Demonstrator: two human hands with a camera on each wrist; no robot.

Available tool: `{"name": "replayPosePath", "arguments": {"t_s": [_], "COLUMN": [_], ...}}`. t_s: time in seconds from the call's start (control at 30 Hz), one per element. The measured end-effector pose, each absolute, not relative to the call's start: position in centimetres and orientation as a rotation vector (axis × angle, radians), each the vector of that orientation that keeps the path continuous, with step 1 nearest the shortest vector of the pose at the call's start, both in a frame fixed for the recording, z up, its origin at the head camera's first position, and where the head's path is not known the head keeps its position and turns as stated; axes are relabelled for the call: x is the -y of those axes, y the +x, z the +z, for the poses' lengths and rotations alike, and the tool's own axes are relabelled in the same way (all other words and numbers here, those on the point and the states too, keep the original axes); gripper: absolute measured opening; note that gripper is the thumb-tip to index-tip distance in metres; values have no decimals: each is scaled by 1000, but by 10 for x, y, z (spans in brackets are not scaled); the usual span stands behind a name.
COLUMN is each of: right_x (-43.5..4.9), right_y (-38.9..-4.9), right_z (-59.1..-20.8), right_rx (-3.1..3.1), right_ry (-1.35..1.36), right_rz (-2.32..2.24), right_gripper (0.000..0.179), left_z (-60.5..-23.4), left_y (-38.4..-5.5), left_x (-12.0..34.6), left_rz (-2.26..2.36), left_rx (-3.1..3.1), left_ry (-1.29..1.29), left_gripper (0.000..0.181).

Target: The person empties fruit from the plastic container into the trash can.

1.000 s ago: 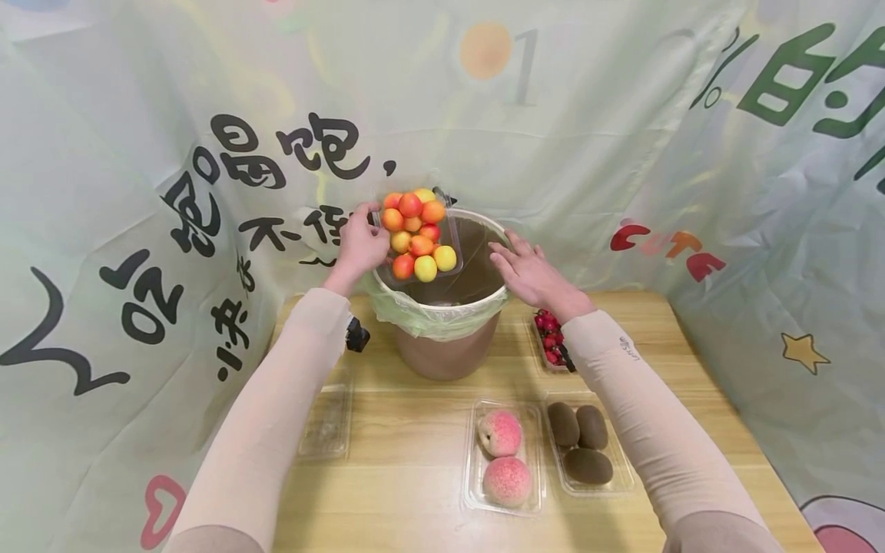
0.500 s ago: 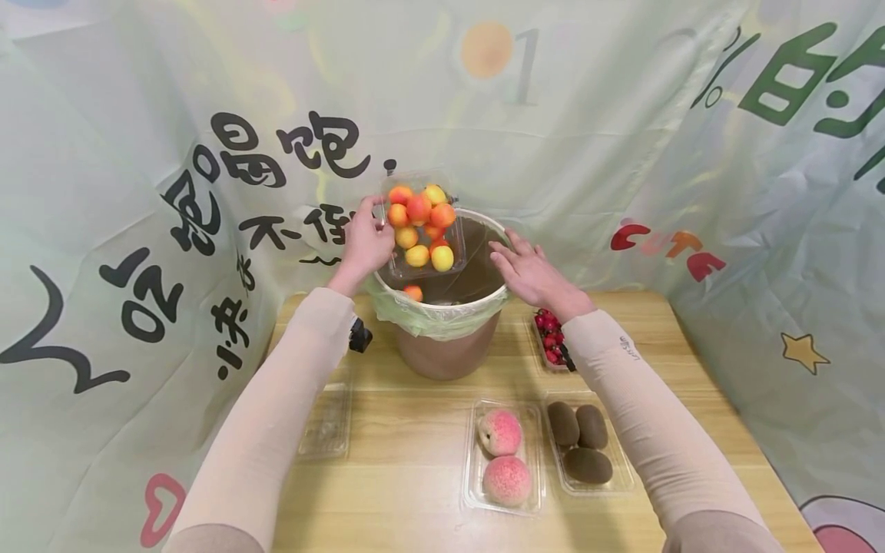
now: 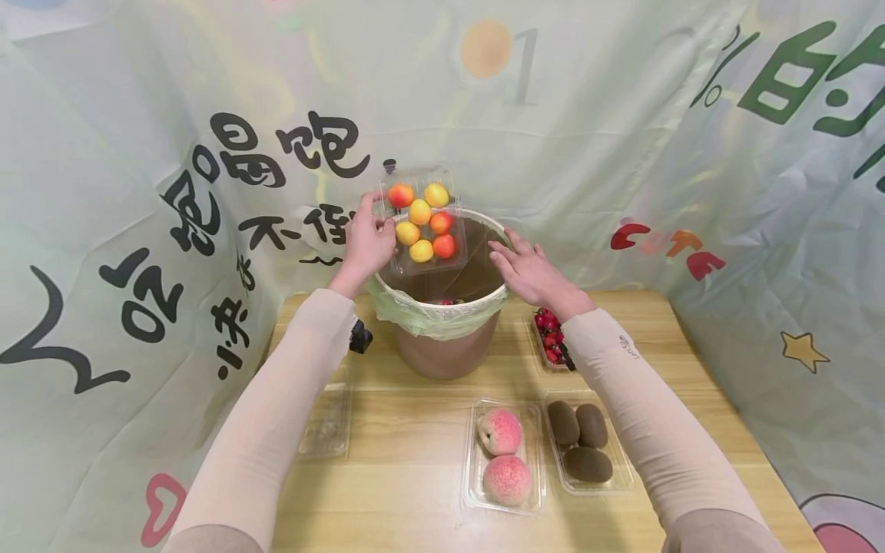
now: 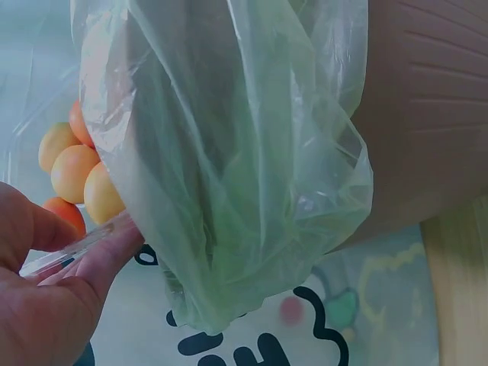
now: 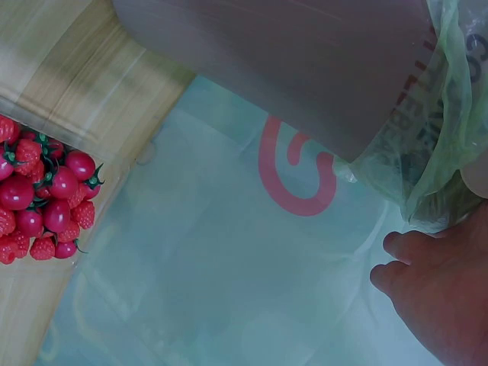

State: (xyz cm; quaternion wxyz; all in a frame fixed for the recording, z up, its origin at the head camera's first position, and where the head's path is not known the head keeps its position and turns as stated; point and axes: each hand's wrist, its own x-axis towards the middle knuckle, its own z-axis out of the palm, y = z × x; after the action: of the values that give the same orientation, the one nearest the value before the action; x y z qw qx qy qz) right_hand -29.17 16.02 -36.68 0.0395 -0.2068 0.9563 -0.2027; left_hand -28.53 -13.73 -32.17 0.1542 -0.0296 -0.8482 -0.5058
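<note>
My left hand pinches the left edge of a clear plastic box, tilted over a brown bin. Several small round yellow and red fruits are still in the box. In the left wrist view, thumb and fingers grip the box's thin edge beside the fruits. A thin green bag lines the bin and folds over its white rim. My right hand rests at the rim's right side, fingers extended. A few red bits show inside the bin near its front rim.
On the wooden table a clear box of two peaches stands beside one with three kiwis. Red berries and cherry tomatoes fill a box near my right forearm. A clear container lies at left. Printed cloth hangs around the table.
My left hand has raised and tilted the box further. Several fruits have dropped from it into the bin, so fewer show in the box. My right hand has stayed at the rim.
</note>
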Motion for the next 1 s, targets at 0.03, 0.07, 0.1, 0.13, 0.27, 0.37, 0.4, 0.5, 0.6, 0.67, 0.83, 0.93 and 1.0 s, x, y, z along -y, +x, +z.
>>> {"name": "replayPosePath", "arguments": {"t_s": [0.03,0.07,0.1,0.13,0.27,0.37,0.4,0.5,0.6,0.67,0.83,0.93,1.0], "right_x": [-160,-160,-160,-160,-160,-161,-161,-161,-161,-161,-160,-160,-160], "right_y": [-292,-292,-292,-292,-293,-293,-293,-294,-294,-293,-293,-294,-294], "right_z": [-367,-367,-367,-367,-367,-368,-368,-369,-370,-370,-369,-369,-369], "right_rx": [-2932,-2933,-2934,-2934,-2935,-2937,-2936,-2938,-2936,-2936,-2941,-2942,-2942], "right_ry": [-635,-636,-636,-637,-641,-642,-643,-643,-644,-644,-647,-647,-646], "right_rz": [-618,-619,-619,-621,-630,-634,-635,-627,-625,-625,-620,-621,-623], "right_gripper": [67,67,67,67,66,66,66,67,67,67,67,67,67], "left_z": [-322,-322,-323,-323,-326,-328,-328,-329,-330,-330,-331,-332,-332], "left_y": [-285,-285,-285,-285,-285,-284,-284,-285,-285,-284,-285,-285,-285], "left_x": [137,137,137,136,136,136,136,135,135,135,135,135,135], "left_rz": [-1454,-1458,-1452,-1448,-1397,-1362,-1352,-1338,-1335,-1336,-1323,-1305,-1297], "left_rx": [2424,2416,2409,2400,2377,2364,2360,2333,2302,2282,2257,2258,2262], "left_ry": [-91,-95,-102,-110,-158,-182,-184,-186,-187,-186,-185,-182,-176], "left_gripper": [48,48,47,47,46,46,46,46,46,45,45,45,45]}}
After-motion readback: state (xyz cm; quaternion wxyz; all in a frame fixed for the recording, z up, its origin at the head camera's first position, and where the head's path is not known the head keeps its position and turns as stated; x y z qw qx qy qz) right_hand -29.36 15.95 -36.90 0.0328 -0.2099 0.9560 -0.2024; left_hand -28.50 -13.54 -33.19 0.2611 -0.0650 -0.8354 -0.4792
